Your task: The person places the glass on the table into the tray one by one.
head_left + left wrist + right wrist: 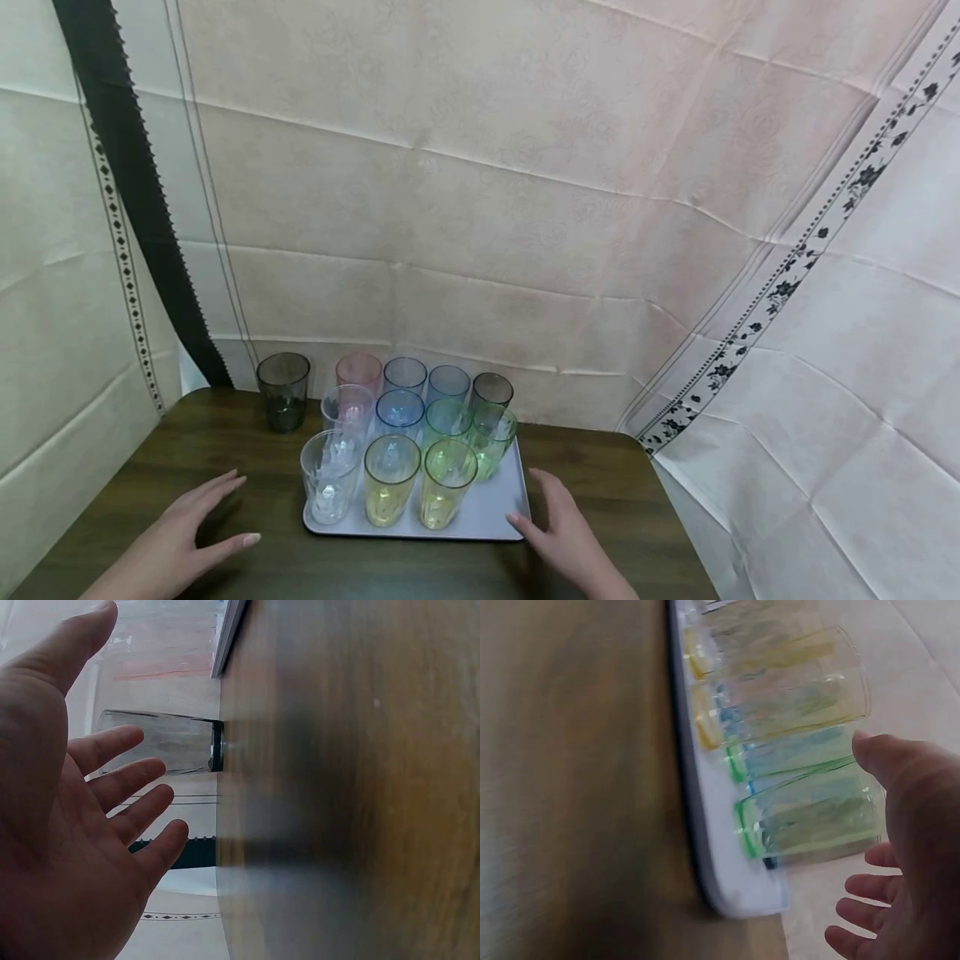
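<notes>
A white tray (491, 521) with a dark rim bears several tinted drinking glasses. Clear glasses stand at its left, yellow glasses (448, 492) in front, green ones (491, 446) at the right, and blue, pink and dark ones behind. Left of the tray, a dark grey glass (283, 396) stands upright on the table. My left hand (176, 533) hovers left of the tray with fingers spread, touching nothing; its palm also shows in the left wrist view. My right hand (566, 533) is at the tray's right front corner, fingers apart, holding nothing. Whether its thumb touches the rim I cannot tell.
The dark wooden table (262, 567) has rounded back corners. Creased cream cloth (450, 208) hangs behind it and at both sides, with a black strip (142, 192) at the left. The glasses stand close together, some overlapping in view.
</notes>
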A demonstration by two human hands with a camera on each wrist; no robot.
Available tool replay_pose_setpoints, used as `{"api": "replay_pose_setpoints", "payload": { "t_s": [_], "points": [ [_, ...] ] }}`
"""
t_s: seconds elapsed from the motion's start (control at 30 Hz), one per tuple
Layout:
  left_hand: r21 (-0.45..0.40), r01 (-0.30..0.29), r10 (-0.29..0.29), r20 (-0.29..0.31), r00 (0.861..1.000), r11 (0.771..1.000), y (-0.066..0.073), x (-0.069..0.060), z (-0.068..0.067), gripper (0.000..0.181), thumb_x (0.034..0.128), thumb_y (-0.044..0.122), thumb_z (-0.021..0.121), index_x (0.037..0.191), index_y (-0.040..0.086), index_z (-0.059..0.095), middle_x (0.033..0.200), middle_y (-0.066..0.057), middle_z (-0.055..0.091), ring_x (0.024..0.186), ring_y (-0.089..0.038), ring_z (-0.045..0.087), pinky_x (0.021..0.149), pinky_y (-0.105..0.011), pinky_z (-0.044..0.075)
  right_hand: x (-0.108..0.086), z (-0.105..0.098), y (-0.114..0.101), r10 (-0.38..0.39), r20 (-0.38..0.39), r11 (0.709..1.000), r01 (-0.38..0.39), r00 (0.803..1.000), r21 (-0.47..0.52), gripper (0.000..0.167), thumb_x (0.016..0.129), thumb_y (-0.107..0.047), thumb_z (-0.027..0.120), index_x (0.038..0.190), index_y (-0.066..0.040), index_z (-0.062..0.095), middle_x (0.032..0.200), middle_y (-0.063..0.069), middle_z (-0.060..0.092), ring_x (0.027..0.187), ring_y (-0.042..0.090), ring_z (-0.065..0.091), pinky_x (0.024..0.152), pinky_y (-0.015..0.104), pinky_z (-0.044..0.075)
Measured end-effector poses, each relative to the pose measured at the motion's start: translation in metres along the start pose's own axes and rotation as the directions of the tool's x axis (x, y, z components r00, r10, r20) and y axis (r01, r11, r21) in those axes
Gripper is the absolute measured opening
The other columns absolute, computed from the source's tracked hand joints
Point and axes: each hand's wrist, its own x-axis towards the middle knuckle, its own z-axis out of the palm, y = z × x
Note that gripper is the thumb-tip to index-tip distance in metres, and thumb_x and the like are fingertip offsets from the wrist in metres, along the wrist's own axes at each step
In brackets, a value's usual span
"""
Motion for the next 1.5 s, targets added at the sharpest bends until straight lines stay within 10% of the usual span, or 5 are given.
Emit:
{"api": "replay_pose_setpoints", "payload": {
  "t_s": [0.33, 0.63, 0.93, 1.17, 1.5],
  "points": [
    [-0.046, 0.021, -0.022, -0.011, 1.0, 0.999, -0.004, 0.023, -0.004, 0.09, 0.1011, 0.063, 0.075, 0.155, -0.007, 0.054, 0.158, -0.041, 0.048, 0.14, -0.065, 0.046, 0.103, -0.083, 0.043, -0.039, 0.002, 0.007, -0.041, 0.008, 0.993, 0.041, 0.999, -0.113, 0.082, 0.1, -0.051, 0.082, 0.159, -0.003, 0.052, 0.16, 0.02, 0.056, 0.144, 0.045, 0.055, 0.111, 0.068, 0.05],
    [-0.174, 0.137, -0.161, -0.137, 0.977, 0.975, -0.036, 0.1, -0.015, 0.099, 0.1091, 0.063, 0.061, 0.161, -0.016, 0.034, 0.156, -0.048, 0.039, 0.137, -0.068, 0.043, 0.103, -0.082, 0.043, -0.044, 0.003, 0.006, -0.082, 0.009, 0.992, 0.083, 0.997, -0.096, 0.079, 0.1, -0.048, 0.083, 0.158, -0.004, 0.052, 0.158, 0.019, 0.057, 0.143, 0.043, 0.057, 0.108, 0.068, 0.052],
    [-0.301, 0.132, -0.203, -0.218, 0.955, 0.944, -0.02, 0.164, -0.01, 0.121, 0.1001, 0.07, 0.071, 0.171, -0.01, 0.014, 0.163, -0.047, 0.031, 0.146, -0.067, 0.037, 0.109, -0.084, 0.039, -0.053, 0.008, 0.005, -0.145, -0.06, 0.983, 0.137, 0.988, -0.121, 0.078, 0.097, -0.045, 0.087, 0.155, -0.005, 0.056, 0.154, 0.017, 0.061, 0.14, 0.039, 0.06, 0.106, 0.064, 0.056],
    [-0.355, 0.101, -0.196, -0.241, 0.951, 0.929, -0.019, 0.172, -0.008, 0.109, 0.1025, 0.065, 0.071, 0.169, -0.008, 0.024, 0.16, -0.044, 0.039, 0.14, -0.064, 0.048, 0.105, -0.079, 0.047, -0.055, 0.004, 0.002, -0.12, -0.044, 0.989, 0.116, 0.992, -0.092, 0.079, 0.097, -0.046, 0.086, 0.156, -0.005, 0.054, 0.155, 0.018, 0.059, 0.142, 0.041, 0.058, 0.107, 0.065, 0.055],
    [-0.392, 0.128, -0.237, -0.244, 0.94, 0.911, -0.015, 0.146, -0.02, 0.11, 0.1024, 0.063, 0.072, 0.171, -0.006, 0.022, 0.162, -0.045, 0.036, 0.141, -0.066, 0.047, 0.106, -0.078, 0.048, -0.058, -0.002, -0.004, -0.098, -0.034, 0.994, 0.095, 0.995, -0.058, 0.08, 0.097, -0.049, 0.086, 0.156, -0.005, 0.054, 0.156, 0.019, 0.058, 0.142, 0.041, 0.057, 0.107, 0.066, 0.054]
  ]
}}
